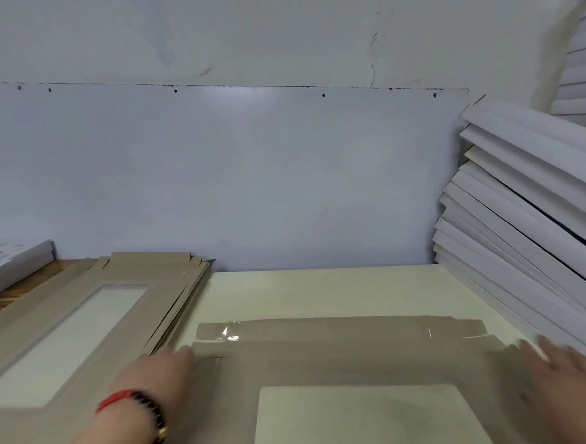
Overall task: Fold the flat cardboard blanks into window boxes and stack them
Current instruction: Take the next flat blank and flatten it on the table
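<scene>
Single head-mounted wide-angle view.
Looks forward and down from close above the worktop (323, 288), facing the rear wall (246, 156); no second view.

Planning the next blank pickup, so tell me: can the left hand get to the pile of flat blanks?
Probably yes. The left hand rests on the blank being folded, right beside the pile of flat blanks, with nothing between them.

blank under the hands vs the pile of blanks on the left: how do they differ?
The blank under the hands is a single sheet on the cream surface; the pile of blanks is many sheets, edges fanned out.
The left hand and right hand touch the single blank at its far corners; nothing touches the pile.
The single blank's far flaps show glossy strips; none show on the pile.
Both are taupe card with a clear window.
</scene>
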The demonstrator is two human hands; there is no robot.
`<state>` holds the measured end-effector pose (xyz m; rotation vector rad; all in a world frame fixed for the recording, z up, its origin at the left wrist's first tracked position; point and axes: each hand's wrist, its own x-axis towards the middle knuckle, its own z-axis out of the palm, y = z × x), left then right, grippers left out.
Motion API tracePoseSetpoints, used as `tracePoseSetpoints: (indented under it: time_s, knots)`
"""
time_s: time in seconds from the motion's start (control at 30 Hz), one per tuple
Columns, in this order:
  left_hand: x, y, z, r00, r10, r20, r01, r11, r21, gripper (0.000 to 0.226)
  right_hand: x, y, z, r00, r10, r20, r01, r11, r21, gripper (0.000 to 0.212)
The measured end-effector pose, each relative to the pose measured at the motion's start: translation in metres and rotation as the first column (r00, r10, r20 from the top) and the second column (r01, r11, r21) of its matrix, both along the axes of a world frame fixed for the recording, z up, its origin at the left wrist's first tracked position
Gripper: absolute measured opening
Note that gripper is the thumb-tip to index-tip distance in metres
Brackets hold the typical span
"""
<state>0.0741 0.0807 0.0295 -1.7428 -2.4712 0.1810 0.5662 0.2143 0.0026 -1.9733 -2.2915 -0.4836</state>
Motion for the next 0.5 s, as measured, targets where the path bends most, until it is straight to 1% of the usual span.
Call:
tracePoseSetpoints:
  time_s: [0.03, 0.07, 0.1, 0.13, 0.17, 0.2, 0.23, 0.27, 0.3, 0.33, 0.37, 0.4, 0.43, 0.47, 0.5]
  knots:
    - [0.012, 0.018, 0.003, 0.999, -0.040, -0.007, 0.040, 0.998, 0.058, 0.028, -0.030, -0.002, 0.014, 0.989, 0.132, 0.060, -0.134, 0.990, 0.033, 0.062]
    - [0.028, 0.033, 0.004, 0.995, -0.095, 0.029, 0.092, 0.992, 0.087, 0.030, -0.063, -0.003, 0.020, 0.954, 0.301, 0.003, -0.301, 0.953, -0.007, 0.055]
    - [0.046, 0.049, 0.004, 0.977, -0.189, 0.098, 0.176, 0.976, 0.124, 0.034, -0.096, -0.003, 0.023, 0.861, 0.494, -0.123, -0.503, 0.862, -0.059, 0.052]
    - [0.066, 0.062, 0.000, 0.945, -0.266, 0.191, 0.238, 0.958, 0.160, 0.039, -0.131, -0.009, 0.026, 0.708, 0.615, -0.346, -0.669, 0.741, -0.053, 0.047]
    - [0.085, 0.073, -0.006, 0.895, -0.336, 0.294, 0.281, 0.935, 0.215, 0.043, -0.162, -0.016, 0.025, 0.530, 0.645, -0.551, -0.770, 0.638, 0.007, 0.043]
    - [0.103, 0.080, -0.012, 0.815, -0.412, 0.406, 0.308, 0.903, 0.298, 0.043, -0.190, -0.022, 0.023, 0.333, 0.601, -0.727, -0.799, 0.589, 0.120, 0.043]
    - [0.115, 0.083, -0.017, 0.733, -0.449, 0.511, 0.271, 0.881, 0.387, 0.038, -0.213, -0.028, 0.020, 0.174, 0.500, -0.849, -0.778, 0.598, 0.192, 0.047]
    - [0.124, 0.084, -0.023, 0.643, -0.440, 0.627, 0.158, 0.877, 0.453, 0.032, -0.229, -0.031, 0.015, 0.076, 0.367, -0.927, -0.745, 0.639, 0.192, 0.050]
    - [0.128, 0.087, -0.032, 0.596, -0.412, 0.689, 0.060, 0.879, 0.474, 0.028, -0.241, -0.029, 0.008, 0.051, 0.262, -0.964, -0.732, 0.666, 0.143, 0.049]
    - [0.131, 0.089, -0.039, 0.598, -0.384, 0.704, 0.015, 0.883, 0.469, 0.027, -0.249, -0.026, 0.002, 0.085, 0.214, -0.973, -0.732, 0.676, 0.085, 0.043]
    - [0.132, 0.093, -0.047, 0.668, -0.374, 0.644, 0.065, 0.890, 0.451, 0.028, -0.252, -0.022, -0.005, 0.166, 0.199, -0.966, -0.733, 0.680, 0.014, 0.037]
    - [0.132, 0.096, -0.055, 0.737, -0.381, 0.558, 0.161, 0.901, 0.403, 0.031, -0.253, -0.015, -0.013, 0.280, 0.218, -0.935, -0.730, 0.681, -0.060, 0.034]
    - [0.133, 0.101, -0.061, 0.797, -0.420, 0.435, 0.288, 0.896, 0.338, 0.036, -0.253, -0.008, -0.019, 0.397, 0.253, -0.882, -0.714, 0.689, -0.124, 0.037]
    - [0.135, 0.104, -0.066, 0.827, -0.467, 0.313, 0.402, 0.881, 0.250, 0.043, -0.252, -0.001, -0.025, 0.494, 0.285, -0.821, -0.693, 0.700, -0.175, 0.042]
    - [0.136, 0.106, -0.070, 0.834, -0.500, 0.232, 0.471, 0.865, 0.171, 0.052, -0.251, 0.006, -0.029, 0.574, 0.307, -0.760, -0.671, 0.708, -0.221, 0.047]
